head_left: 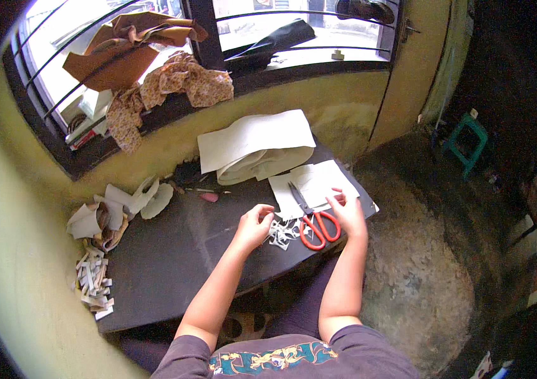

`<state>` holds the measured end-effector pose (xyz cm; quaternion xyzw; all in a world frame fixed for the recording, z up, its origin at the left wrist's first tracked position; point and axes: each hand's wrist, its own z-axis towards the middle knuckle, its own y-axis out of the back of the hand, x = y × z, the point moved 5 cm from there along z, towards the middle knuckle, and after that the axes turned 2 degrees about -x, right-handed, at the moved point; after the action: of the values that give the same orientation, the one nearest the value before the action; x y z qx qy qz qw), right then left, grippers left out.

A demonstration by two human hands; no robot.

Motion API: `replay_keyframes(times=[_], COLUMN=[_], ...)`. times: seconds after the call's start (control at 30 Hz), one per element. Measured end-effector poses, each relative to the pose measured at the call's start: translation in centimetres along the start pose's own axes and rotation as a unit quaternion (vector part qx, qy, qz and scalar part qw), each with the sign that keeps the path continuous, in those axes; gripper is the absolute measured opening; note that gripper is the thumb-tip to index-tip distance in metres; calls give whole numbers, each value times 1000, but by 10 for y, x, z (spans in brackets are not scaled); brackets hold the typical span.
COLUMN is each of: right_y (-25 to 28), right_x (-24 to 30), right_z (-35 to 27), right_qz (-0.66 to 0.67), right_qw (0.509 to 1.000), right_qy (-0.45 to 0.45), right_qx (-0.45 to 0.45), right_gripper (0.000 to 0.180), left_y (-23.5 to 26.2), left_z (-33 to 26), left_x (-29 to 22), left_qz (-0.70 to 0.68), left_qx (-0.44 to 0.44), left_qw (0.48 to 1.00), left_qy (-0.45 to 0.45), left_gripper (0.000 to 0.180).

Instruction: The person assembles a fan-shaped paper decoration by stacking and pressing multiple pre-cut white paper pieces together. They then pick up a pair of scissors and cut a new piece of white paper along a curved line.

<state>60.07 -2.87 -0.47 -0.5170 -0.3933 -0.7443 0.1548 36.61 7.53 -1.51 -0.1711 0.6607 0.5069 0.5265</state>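
My left hand (256,227) is at the dark table beside a small heap of white paper scraps (282,235); its fingers are loosely bent, with nothing visible in them. Over the right edge of some white paper sheets (309,179) is my right hand (348,212), thumb and fingers apart; whether the fingertips touch the paper is hard to tell. Between my hands lies a pair of scissors (312,221) with red-orange handles toward me. Its dark blades rest on the sheets, pointing away.
Large curled white sheets (256,142) stand at the table's back. Rolled paper pieces (114,211) and cut strips (93,281) fill the left side of the table (174,265). A pink object (208,197) lies near the back. Brown material and patterned cloth (186,82) hang at the barred window. A green stool (467,142) is at right.
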Motion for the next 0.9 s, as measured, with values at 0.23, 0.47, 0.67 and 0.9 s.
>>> replay_keyframes(times=[0.23,0.47,0.67,0.9], right_y=[-20,-39,-36,-36], right_x=[-15,-17,-22,-3], right_z=[5,6,14,14], right_qz=[-58,-224,-183,91], right_qw=[996,974,981,992], right_qy=[60,8,14,43], right_qx=[-44,-20,-70,-77], right_gripper=[37,48,45,27], left_y=[-36,-54,-40,-40], left_z=[20,14,10,12], left_x=[-30,-27,-30,-24], left_qz=[205,306,323,307], left_qx=[-25,46,12,15], left_qw=[953,921,919,932], left_qy=[-221,-237,-224,-193], left_gripper=[31,17,19,19])
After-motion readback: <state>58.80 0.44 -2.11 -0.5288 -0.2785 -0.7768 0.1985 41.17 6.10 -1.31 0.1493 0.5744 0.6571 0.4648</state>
